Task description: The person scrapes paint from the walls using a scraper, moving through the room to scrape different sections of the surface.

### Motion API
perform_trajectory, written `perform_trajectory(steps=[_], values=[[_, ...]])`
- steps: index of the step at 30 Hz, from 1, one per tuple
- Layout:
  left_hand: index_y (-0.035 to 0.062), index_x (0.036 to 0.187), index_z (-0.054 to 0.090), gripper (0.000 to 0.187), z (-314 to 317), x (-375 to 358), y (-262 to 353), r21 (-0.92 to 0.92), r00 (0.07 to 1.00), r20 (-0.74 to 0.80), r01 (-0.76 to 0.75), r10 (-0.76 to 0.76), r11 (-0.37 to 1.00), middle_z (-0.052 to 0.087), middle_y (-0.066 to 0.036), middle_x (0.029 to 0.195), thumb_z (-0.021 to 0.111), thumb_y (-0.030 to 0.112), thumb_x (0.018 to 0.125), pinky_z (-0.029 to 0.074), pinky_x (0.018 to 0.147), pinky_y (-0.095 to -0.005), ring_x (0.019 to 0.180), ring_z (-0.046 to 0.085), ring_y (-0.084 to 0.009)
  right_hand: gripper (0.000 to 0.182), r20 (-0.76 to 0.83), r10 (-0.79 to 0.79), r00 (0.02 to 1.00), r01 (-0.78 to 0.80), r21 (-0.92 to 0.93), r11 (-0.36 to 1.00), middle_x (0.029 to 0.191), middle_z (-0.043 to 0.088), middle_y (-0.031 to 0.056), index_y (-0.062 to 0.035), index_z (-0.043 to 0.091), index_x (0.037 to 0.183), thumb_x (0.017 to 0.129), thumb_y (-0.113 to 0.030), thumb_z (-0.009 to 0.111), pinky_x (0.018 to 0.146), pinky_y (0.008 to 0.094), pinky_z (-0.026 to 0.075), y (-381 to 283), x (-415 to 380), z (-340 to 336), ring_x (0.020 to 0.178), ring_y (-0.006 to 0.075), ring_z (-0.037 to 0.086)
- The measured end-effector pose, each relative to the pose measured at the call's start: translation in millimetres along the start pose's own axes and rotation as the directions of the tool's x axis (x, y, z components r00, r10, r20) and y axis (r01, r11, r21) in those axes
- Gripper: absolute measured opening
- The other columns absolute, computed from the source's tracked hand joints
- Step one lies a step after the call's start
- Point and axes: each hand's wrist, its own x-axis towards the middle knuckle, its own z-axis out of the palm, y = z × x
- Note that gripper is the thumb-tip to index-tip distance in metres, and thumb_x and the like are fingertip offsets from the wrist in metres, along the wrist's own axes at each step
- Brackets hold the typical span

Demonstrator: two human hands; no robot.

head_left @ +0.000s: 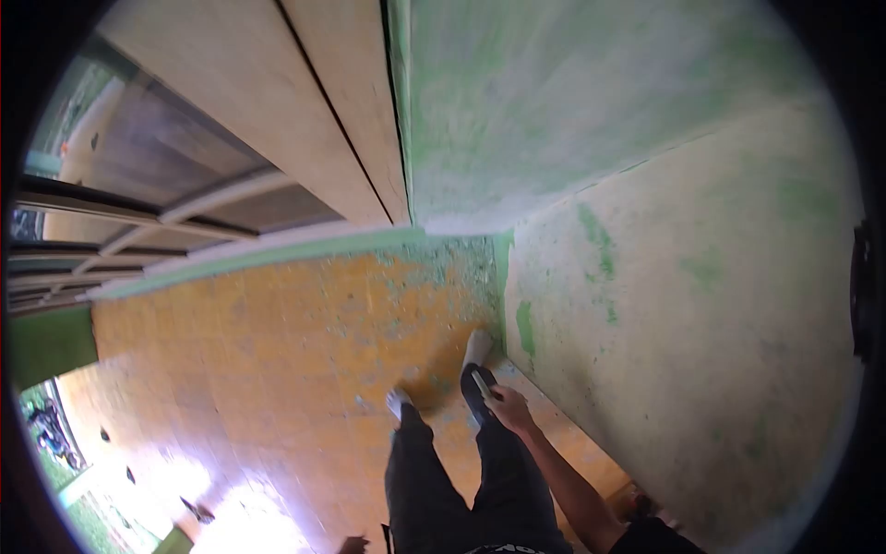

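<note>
My right hand is closed around a small, pale, flat-bladed tool, held in front of my right shin. Its blade points up and to the left, away from the wall. At the bottom edge of the view, left of my dark trousers, part of my left hand shows; its fingers are too cut off and dim to make out. Green paint remnants mark the pale wall on the right.
Paint flakes lie on the orange tiled floor, thickest near the corner. A framed window runs along the left. Small dark objects, including one item, lie at the lower left.
</note>
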Motion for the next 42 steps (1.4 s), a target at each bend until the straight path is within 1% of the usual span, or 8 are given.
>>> perform_trajectory(steps=[4, 6, 11, 20, 27, 30, 33, 42], values=[[0.0016, 0.097, 0.065, 0.040, -16, -27, 98, 0.026, 1.000, 0.019, -0.002, 0.001, 1.000, 0.054, -0.007, 0.058, 0.056, 0.041, 0.093, 0.043, 0.045, -0.0344, 0.048, 0.049, -0.0175, 0.031, -0.165, -0.254, 0.953, 0.192, -0.321, 0.928, 0.075, 0.069, 0.0116, -0.0022, 0.068, 0.097, 0.074, -0.022, 0.068, 0.070, 0.0332, 0.052, 18, -62, 2, 0.072, 0.0226, 0.068], [0.0033, 0.083, 0.064, 0.040, -53, -53, 103, 0.222, 0.999, -0.014, 0.040, -0.038, 0.974, 0.058, -0.008, 0.063, 0.059, 0.042, 0.091, 0.047, 0.051, -0.0323, 0.053, 0.056, -0.0172, 0.031, 0.005, 0.014, 1.000, -0.013, -0.131, 0.991, 0.073, 0.068, 0.0140, -0.0043, 0.068, 0.101, 0.073, -0.017, 0.068, 0.069, 0.0348, 0.053, -18, -101, -9, 0.071, 0.0266, 0.069], [-0.0031, 0.082, 0.062, 0.053, -122, -111, 242, 0.217, 0.953, -0.224, -0.156, 0.205, 0.964, 0.056, -0.008, 0.062, 0.062, 0.049, 0.087, 0.047, 0.047, -0.0337, 0.047, 0.054, -0.0186, 0.032, -0.227, -0.145, 0.963, 0.128, -0.088, 0.988, 0.072, 0.068, 0.0147, -0.0022, 0.065, 0.102, 0.075, -0.017, 0.069, 0.066, 0.0367, 0.053, -93, -189, 16, 0.069, 0.0282, 0.068], [0.0105, 0.073, 0.051, 0.053, 7, -284, 520, 0.049, 0.705, 0.583, -0.526, 0.403, 0.849, 0.042, 0.004, 0.055, 0.046, 0.060, 0.093, 0.036, 0.044, -0.0257, 0.046, 0.044, -0.0095, 0.027, -0.357, -0.386, 0.851, 0.463, 0.163, 0.871, 0.082, 0.069, 0.0158, -0.0013, 0.062, 0.102, 0.081, -0.018, 0.068, 0.070, 0.0373, 0.052, -257, -258, 15, 0.077, 0.0274, 0.068], [0.0072, 0.085, 0.055, 0.040, 91, -313, 618, 0.161, 0.655, 0.603, -0.659, 0.456, 0.735, 0.052, -0.002, 0.065, 0.045, 0.044, 0.095, 0.038, 0.046, -0.0245, 0.049, 0.046, -0.0108, 0.037, -0.535, -0.314, 0.785, 0.520, 0.292, 0.803, 0.092, 0.068, 0.0149, -0.0033, 0.058, 0.118, 0.085, -0.018, 0.066, 0.075, 0.0350, 0.052, -258, -237, -5, 0.082, 0.0246, 0.067], [0.0044, 0.086, 0.053, 0.038, 102, -314, 649, -0.091, 0.432, 0.733, -0.703, 0.525, 0.706, 0.045, -0.001, 0.061, 0.037, 0.037, 0.096, 0.039, 0.045, -0.0259, 0.049, 0.044, -0.0116, 0.051, -0.598, -0.144, 0.788, 0.506, 0.498, 0.704, 0.112, 0.060, 0.0126, -0.0104, 0.045, 0.137, 0.090, -0.022, 0.060, 0.081, 0.0357, 0.051, -238, -216, 2, 0.098, 0.0224, 0.062], [0.0041, 0.081, 0.050, 0.035, 119, -339, 661, -0.135, 0.474, 0.736, -0.597, 0.483, 0.791, 0.045, -0.004, 0.062, 0.039, 0.035, 0.094, 0.040, 0.046, -0.0277, 0.050, 0.045, -0.0139, 0.059, -0.377, -0.036, 0.925, 0.378, 0.912, 0.160, 0.114, 0.058, 0.0108, -0.0138, 0.035, 0.146, 0.092, -0.028, 0.056, 0.083, 0.0356, 0.050, -243, -201, 5, 0.100, 0.0214, 0.060], [0.0044, 0.087, 0.057, 0.029, 129, -243, 729, 0.055, 0.706, 0.635, -0.445, 0.313, 0.894, 0.058, -0.007, 0.077, 0.045, 0.030, 0.092, 0.048, 0.068, -0.0323, 0.073, 0.058, -0.0201, 0.079, -0.451, 0.332, 0.828, 0.332, 0.873, 0.359, 0.091, 0.067, 0.0140, -0.0076, 0.013, 0.152, 0.093, -0.032, 0.059, 0.073, 0.0323, 0.051, -297, -113, 25, 0.082, 0.0193, 0.065]])
